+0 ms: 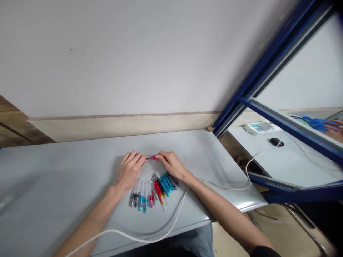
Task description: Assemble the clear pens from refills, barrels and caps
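Note:
Between my two hands a small dark and pink pen part is held level above the grey table. My left hand is closed on its left end, and my right hand pinches its right end. Just below the hands lie several clear pen barrels with black, blue or pink ends. Beside them are several red and black refills. Several blue pen pieces and dark ones lie under and near my right wrist.
A white cable loops across the table front and passes under my right forearm. At the right stands a blue metal frame; beyond it are a black mouse, a white device and another person's hand.

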The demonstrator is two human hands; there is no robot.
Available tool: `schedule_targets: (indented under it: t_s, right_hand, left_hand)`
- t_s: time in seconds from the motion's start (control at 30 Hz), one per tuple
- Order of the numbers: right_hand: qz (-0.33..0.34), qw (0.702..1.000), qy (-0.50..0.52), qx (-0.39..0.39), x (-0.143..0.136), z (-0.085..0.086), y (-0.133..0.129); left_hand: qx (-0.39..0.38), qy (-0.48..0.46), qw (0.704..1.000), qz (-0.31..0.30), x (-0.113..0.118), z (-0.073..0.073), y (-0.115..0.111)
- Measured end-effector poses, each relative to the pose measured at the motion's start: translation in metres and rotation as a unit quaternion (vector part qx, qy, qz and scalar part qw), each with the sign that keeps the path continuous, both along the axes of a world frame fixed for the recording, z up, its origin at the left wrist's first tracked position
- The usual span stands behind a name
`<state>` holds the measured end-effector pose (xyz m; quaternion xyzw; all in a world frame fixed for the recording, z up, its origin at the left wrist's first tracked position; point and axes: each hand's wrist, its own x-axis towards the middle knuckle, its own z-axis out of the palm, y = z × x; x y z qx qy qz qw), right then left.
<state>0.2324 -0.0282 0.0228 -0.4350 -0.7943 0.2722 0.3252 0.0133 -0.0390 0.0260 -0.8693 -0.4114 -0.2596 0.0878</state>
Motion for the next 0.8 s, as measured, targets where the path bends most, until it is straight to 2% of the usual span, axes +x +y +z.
schedule_targets:
  t_s: [0.07, 0.17, 0.3, 0.4, 0.53, 0.67, 0.8]
  right_hand:
    - [-0.017, 1.000, 0.013, 0.008, -0.004, -0.002, -0.003]
    - [-0.034, 0.997, 0.019, 0.063, -0.009, -0.001, -0.007]
    - [-0.019, 0.992, -0.017, 0.127, -0.011, 0.009, -0.009]
    - [0.014, 0.992, -0.050, 0.113, -0.013, 0.017, -0.007]
    - [0.012, 0.995, -0.043, 0.087, -0.016, 0.021, -0.006]
    - [-0.005, 0.993, 0.011, 0.119, -0.015, 0.015, -0.009]
    - [-0.007, 0.995, 0.000, 0.096, -0.013, 0.005, -0.012]
  left_hand:
    - [-0.006, 0.007, 1.000, 0.028, 0.002, 0.000, -0.001]
    - [-0.052, -0.009, 0.997, 0.062, 0.003, -0.002, -0.004]
    - [-0.101, -0.046, 0.991, 0.074, 0.004, -0.005, -0.007]
    - [-0.095, -0.047, 0.992, 0.068, 0.006, -0.004, -0.008]
    - [-0.102, -0.054, 0.991, 0.064, 0.007, -0.006, -0.009]
    - [-0.123, -0.064, 0.988, 0.071, 0.003, -0.011, -0.008]
    - [-0.128, -0.040, 0.989, 0.062, 0.002, -0.012, -0.008]
